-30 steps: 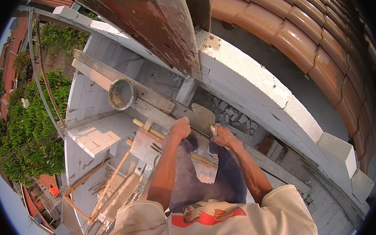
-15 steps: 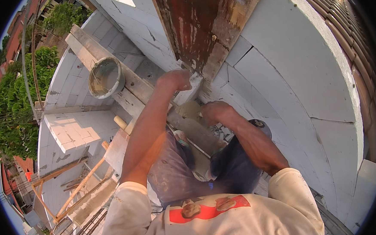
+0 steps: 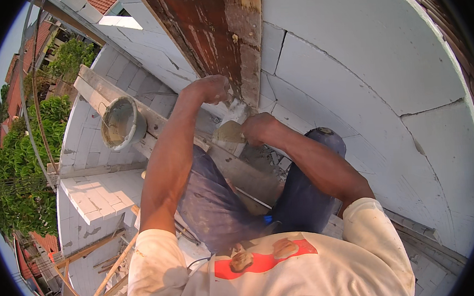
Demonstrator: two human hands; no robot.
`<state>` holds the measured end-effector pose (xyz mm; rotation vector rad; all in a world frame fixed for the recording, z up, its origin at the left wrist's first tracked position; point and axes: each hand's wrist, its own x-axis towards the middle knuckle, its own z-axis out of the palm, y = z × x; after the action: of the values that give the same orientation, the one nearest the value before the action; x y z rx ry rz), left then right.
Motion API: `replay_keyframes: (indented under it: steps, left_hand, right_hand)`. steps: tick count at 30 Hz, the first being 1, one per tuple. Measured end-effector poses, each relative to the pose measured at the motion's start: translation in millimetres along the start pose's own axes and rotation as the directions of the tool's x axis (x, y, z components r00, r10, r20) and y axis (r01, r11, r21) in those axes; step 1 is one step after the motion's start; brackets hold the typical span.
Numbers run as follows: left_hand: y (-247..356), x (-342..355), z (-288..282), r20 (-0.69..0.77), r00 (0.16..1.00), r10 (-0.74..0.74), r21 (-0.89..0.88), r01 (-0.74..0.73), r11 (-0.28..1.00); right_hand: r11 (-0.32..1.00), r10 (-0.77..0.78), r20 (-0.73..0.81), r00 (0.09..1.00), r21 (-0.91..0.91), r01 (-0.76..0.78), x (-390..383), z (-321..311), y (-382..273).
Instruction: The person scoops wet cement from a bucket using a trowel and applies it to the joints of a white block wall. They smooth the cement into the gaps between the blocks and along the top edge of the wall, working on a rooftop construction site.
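Right hand (image 3: 259, 128) is closed round the trowel (image 3: 228, 132) handle. Left hand (image 3: 212, 89) is curled; cannot tell how tightly. Both sit nearer the reddish board (image 3: 203, 28) than 1 s ago.

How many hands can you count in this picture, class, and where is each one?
2: the left hand by the lower end of the brown board, and the right hand lower and further right, gripping the trowel.
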<state>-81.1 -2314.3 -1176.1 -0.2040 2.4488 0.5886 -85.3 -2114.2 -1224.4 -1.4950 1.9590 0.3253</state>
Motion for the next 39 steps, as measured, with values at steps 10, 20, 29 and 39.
replay_keyframes:
  steps: [10,20,29,39]
  left_hand:
    - [-8,63,26,-0.173,0.977,0.127,0.086,-0.113,0.99]
    - [7,62,20,-0.208,0.975,0.073,0.038,-0.066,0.997]
    - [-3,73,30,-0.265,0.936,0.233,0.149,-0.199,0.969]
    - [-2,55,22,0.002,0.997,0.073,0.082,-0.073,0.994]
  right_hand:
    - [0.999,0.039,-0.019,0.999,0.018,-0.038,6,9,19]
    - [0.997,0.08,0.021,0.997,0.018,-0.08,19,14,37]
    - [0.995,0.081,-0.013,0.997,0.059,-0.08,14,7,45]
    - [0.997,0.078,-0.043,0.996,0.004,-0.078,14,2,45]
